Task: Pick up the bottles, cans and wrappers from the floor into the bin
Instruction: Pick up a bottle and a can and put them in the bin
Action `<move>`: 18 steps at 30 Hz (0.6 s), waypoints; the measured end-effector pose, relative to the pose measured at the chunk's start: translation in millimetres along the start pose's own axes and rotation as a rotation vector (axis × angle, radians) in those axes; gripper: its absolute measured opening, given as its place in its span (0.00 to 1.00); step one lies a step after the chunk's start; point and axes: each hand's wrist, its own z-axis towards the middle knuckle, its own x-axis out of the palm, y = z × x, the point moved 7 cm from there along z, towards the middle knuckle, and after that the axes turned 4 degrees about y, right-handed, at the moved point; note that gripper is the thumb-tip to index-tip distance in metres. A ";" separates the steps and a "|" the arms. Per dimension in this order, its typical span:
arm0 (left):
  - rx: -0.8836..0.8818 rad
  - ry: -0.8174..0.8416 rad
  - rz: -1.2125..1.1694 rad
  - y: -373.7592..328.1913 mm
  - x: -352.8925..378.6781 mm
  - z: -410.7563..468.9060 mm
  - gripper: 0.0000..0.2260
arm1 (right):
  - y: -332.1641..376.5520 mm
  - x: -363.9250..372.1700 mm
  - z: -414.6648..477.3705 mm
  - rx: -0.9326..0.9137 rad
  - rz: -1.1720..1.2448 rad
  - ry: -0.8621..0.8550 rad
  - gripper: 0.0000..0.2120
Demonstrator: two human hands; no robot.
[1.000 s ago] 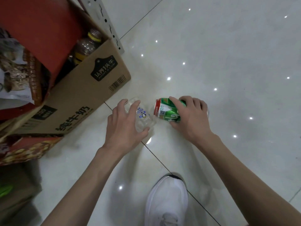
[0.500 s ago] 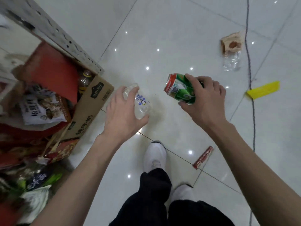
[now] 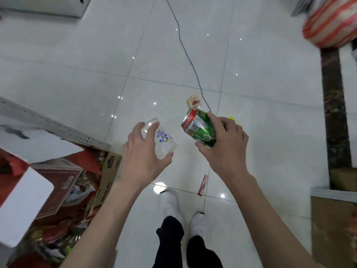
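Observation:
My left hand [image 3: 144,157] grips a small clear plastic bottle [image 3: 162,139] with a penguin label, held up off the floor. My right hand [image 3: 224,146] holds a green can [image 3: 199,126] with a red rim, tilted, at about the same height. To the left stands the cardboard box bin [image 3: 108,176], packed with bottles and snack bags. On the floor lie a red stick wrapper [image 3: 202,185] near my feet, a brown snack wrapper [image 3: 194,100] beyond the can, and a yellow wrapper [image 3: 232,118] mostly hidden behind my right hand.
A grey cable [image 3: 185,51] runs across the white tiles. A perforated metal shelf rail [image 3: 52,125] and a white box [image 3: 21,207] sit above the bin at left. A red-striped sack [image 3: 330,22] is at top right, a dark floor strip [image 3: 336,105] and cardboard [image 3: 332,229] at right.
Both hands have lifted the bottle and the can off the floor and I have stood up; the view has risen and the box now lies lower left.

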 end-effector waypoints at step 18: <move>0.543 0.173 0.091 -193.4 43.1 -160.0 0.40 | -123.3 -138.6 -259.4 0.421 -0.070 -0.319 0.37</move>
